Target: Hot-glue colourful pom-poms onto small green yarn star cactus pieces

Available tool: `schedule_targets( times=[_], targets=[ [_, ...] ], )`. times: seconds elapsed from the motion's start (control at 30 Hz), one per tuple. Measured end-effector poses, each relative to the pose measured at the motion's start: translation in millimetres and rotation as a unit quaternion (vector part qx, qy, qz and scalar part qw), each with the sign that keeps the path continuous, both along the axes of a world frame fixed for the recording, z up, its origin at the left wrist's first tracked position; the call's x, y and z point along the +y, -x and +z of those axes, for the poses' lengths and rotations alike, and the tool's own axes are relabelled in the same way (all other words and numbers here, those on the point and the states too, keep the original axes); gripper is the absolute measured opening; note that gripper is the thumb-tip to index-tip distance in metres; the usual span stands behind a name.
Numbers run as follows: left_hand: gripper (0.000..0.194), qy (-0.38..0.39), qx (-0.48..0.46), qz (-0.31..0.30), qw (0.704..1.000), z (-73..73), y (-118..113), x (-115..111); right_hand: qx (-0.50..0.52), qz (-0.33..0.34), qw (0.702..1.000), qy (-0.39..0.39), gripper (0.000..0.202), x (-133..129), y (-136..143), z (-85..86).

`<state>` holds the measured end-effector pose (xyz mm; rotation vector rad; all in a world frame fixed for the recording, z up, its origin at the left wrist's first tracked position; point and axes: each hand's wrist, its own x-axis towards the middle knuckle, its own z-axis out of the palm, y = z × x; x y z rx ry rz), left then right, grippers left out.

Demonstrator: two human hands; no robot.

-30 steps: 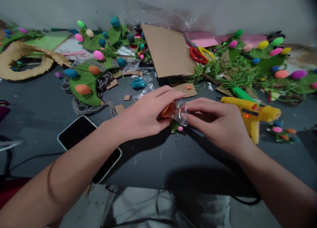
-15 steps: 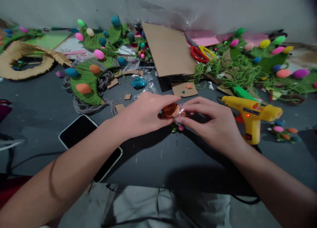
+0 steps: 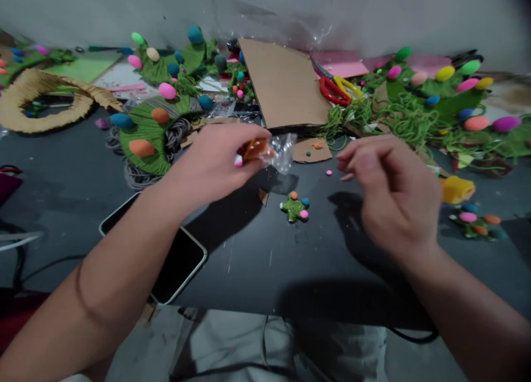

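My left hand (image 3: 219, 155) is closed round a packet of orange clay (image 3: 257, 149) in crumpled clear plastic, held just above the table. A bit of pink shows at its fingers; what it belongs to is unclear. My right hand (image 3: 394, 188) hovers to the right with loosely bent, parted fingers and nothing visible in them, partly covering the yellow glue gun (image 3: 458, 189). Between the hands lies a small green yarn-wrapped star (image 3: 294, 209) with orange, blue and pink balls on its points and one whitish tip. A tiny pink ball (image 3: 329, 173) rests on the table.
A phone (image 3: 178, 274) lies under my left forearm. Behind are a cardboard sheet (image 3: 286, 88), red-and-yellow scissors (image 3: 335, 91), tangled green yarn (image 3: 398, 113) and a green yarn-wrapped crescent (image 3: 145, 133) with balls. A tan wrapped ring (image 3: 41, 119) sits far left, another small decorated piece (image 3: 477, 221) at right.
My right hand has let go of the plastic and moved right, in front of the glue gun. My left hand has drawn the orange packet left and away, uncovering the green star.
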<state>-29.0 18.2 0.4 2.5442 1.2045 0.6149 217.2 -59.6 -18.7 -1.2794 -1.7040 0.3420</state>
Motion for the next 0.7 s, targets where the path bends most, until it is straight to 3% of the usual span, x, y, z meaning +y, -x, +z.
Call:
schedule_targets(
  times=[0.13,0.3,0.47,0.7],
  targets=[
    [0.030,-0.008,0.002,0.031,0.999,4.1,14,7,-0.014,-0.017,0.999,0.025,0.040,-1,-5,2.9],
    [0.033,-0.004,0.061,0.004,0.998,6.9,13,6,-0.024,0.036,0.996,0.081,0.010,0,-4,0.4],
    [0.030,0.024,0.075,-0.027,0.997,4.2,12,8,0.003,0.104,0.992,0.076,0.012,1,-4,-3.6],
    [0.030,0.079,0.119,-0.052,0.988,6.0,29,11,0.079,0.093,0.979,0.165,0.012,-3,-5,-4.5]
  ],
)
